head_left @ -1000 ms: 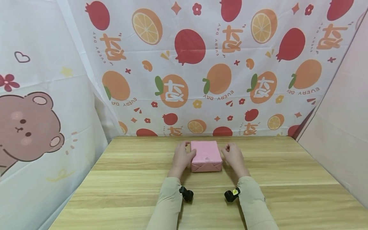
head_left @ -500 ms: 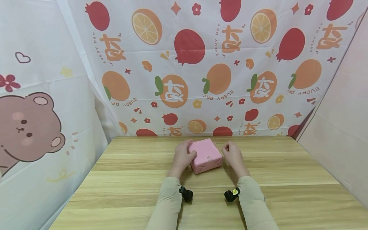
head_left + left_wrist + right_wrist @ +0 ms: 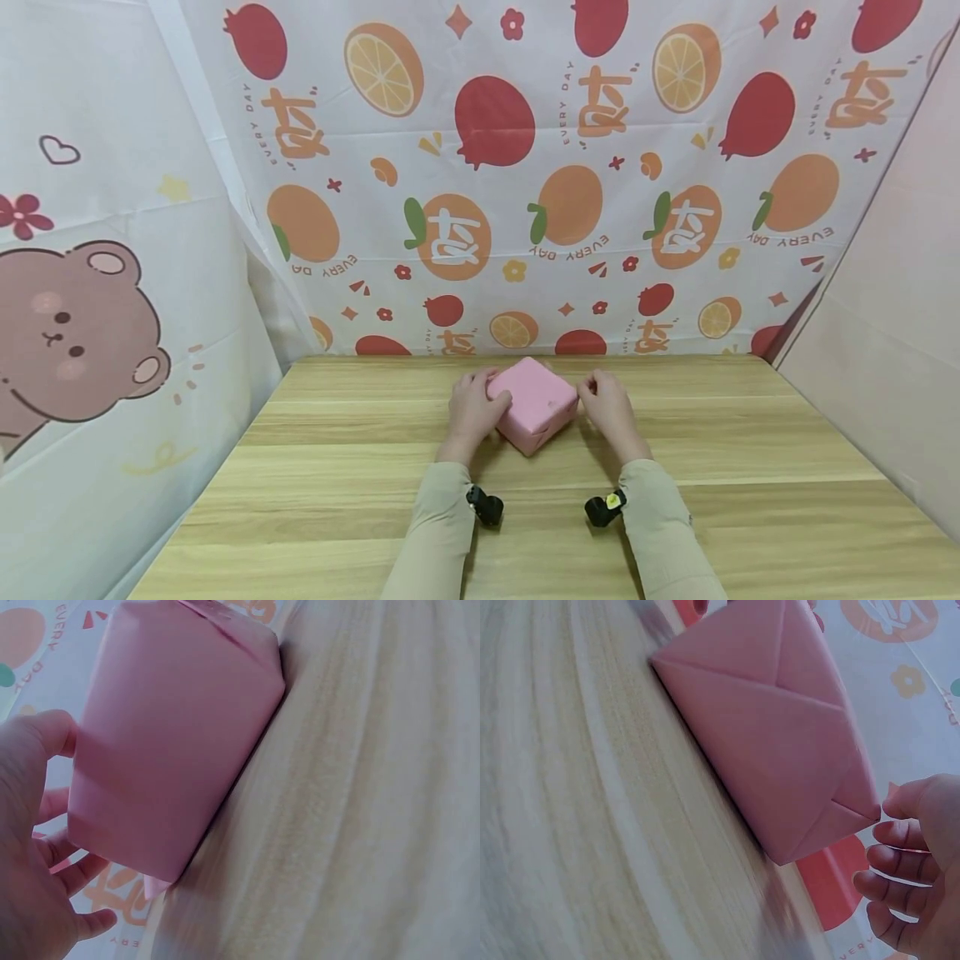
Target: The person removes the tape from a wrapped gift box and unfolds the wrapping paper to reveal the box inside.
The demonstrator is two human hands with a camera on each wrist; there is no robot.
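1. From my station, the wrapping looks done: pink paper covers every face I can see. The handling looks unfinished, since the package isn't released; I judge it to be partway through a turn. How much more turning it needs, I can't read from here.
2. The table carries the work, with the printed cloth rising behind it.
3. My box sits toward the table's far edge, between the hands. It appears to rest flat, set cornerwise, one corner toward me. It's squat, matte and pink, with fairly crisp edges.
4. The left hand has hold of the box's left corner: left thumb against the upper edge, the other fingers bent behind.
5. The right hand sits at the opposite corner, fingers loosely curved, thumb tip touching or just beside it. I see no firm hold there.
6. Folds cross one side in triangular flaps, lying closed.
7. A small greyish mark shows on top, near the right corner.
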